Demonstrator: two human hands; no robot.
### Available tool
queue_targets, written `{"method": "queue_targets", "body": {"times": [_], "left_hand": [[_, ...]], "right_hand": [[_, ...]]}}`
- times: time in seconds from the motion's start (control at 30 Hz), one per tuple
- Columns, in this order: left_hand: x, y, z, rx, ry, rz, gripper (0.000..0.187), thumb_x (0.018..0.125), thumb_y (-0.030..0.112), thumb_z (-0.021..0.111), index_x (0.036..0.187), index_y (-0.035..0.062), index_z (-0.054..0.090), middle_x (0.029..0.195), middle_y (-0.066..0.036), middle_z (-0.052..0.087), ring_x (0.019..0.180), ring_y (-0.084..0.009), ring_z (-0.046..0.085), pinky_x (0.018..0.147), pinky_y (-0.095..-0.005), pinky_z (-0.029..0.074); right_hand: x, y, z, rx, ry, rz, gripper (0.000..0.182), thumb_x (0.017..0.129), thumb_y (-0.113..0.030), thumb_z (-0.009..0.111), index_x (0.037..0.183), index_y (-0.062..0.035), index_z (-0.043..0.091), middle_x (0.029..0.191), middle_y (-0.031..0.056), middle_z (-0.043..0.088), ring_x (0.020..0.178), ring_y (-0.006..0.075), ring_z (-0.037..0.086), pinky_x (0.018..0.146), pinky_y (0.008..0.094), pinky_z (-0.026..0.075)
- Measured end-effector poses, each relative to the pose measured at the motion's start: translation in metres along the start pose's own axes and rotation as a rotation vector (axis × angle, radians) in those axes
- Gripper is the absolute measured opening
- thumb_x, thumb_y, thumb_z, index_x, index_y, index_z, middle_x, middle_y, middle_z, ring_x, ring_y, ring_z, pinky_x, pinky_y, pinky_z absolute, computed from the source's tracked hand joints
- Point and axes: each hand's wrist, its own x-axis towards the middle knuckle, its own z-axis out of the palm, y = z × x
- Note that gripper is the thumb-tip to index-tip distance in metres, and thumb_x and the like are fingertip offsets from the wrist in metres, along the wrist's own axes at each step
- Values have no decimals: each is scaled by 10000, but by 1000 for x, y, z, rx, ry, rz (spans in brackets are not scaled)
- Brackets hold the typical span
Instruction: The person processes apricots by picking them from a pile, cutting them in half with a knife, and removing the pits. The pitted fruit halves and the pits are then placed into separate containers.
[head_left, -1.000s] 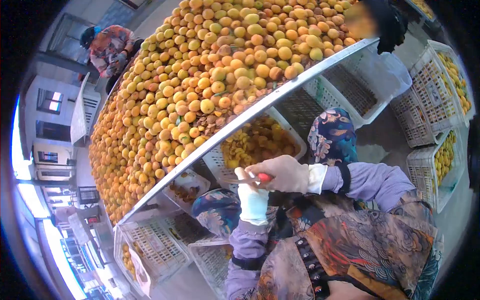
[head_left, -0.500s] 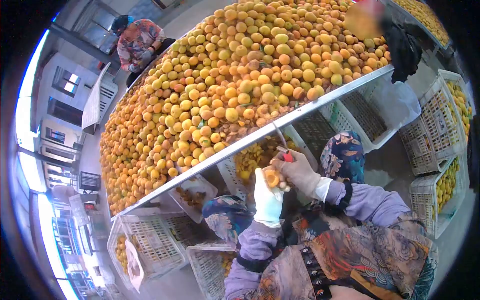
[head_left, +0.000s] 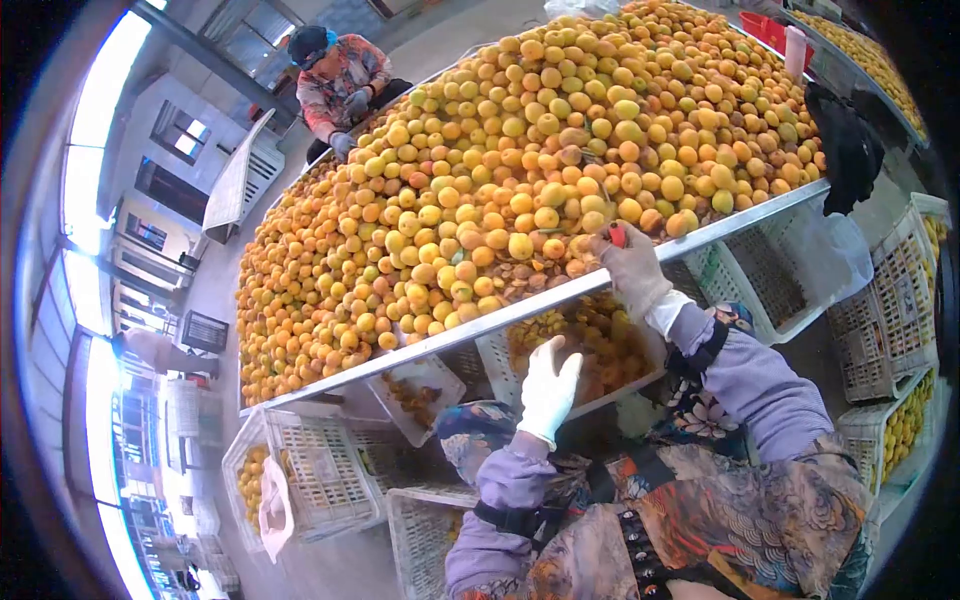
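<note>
My left hand (head_left: 549,386), in a white glove, hangs over the front of a crate of cut fruit (head_left: 590,345), fingers apart and nothing in it. My right hand (head_left: 632,268), in a greyish glove, is at the metal edge of the table (head_left: 465,338), closed around a red-handled tool (head_left: 617,236). The tool's thin blade points up over the heap of orange-yellow fruit (head_left: 430,220). Several whole fruits lie just beyond my right fingers; whether they touch one is unclear.
Across the heap at the upper left, a person (head_left: 340,80) in gloves reaches to the fruit. Plastic crates stand below the table, at the lower left (head_left: 305,480) and right (head_left: 885,300). A black bag (head_left: 843,145) hangs at the table's right corner.
My hands have moved apart. The cut fruit has left my left hand, which has opened and lowered. My right hand has risen to the table edge with the tool. The other person's hand has reached the heap.
</note>
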Motion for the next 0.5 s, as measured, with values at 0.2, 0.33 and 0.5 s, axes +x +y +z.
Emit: {"method": "queue_targets", "body": {"times": [0.2, 0.33, 0.5], "left_hand": [[40, -5, -77, -82, 345, 93, 275, 844, 116, 582, 1087, -12, 572, 1054, -145, 607, 978, -222, 580, 871, -327, 449], [96, -59, -124, 6, 551, -5, 380, 825, 90, 588, 1180, -14, 501, 1116, -148, 582, 1027, -252, 559, 902, -347, 436], [146, -90, -150, 428, 492, -142, 557, 757, 183, 636, 1268, 47, 459, 1236, -166, 517, 1122, -296, 516, 969, -351, 395]], "right_hand": [[15, 10, -12, -176, 12, -168, 274, 803, -206, 688, 962, -8, 585, 777, 3, 578, 661, 75, 514, 583, 221, 419], [-12, -9, -11, 47, -103, 115, 203, 835, -186, 660, 942, -30, 585, 780, -17, 566, 653, 55, 470, 584, 216, 403], [-37, -10, -9, -148, -289, 114, 269, 848, -199, 630, 1025, -14, 550, 809, 11, 567, 730, 92, 500, 673, 249, 447]]}}
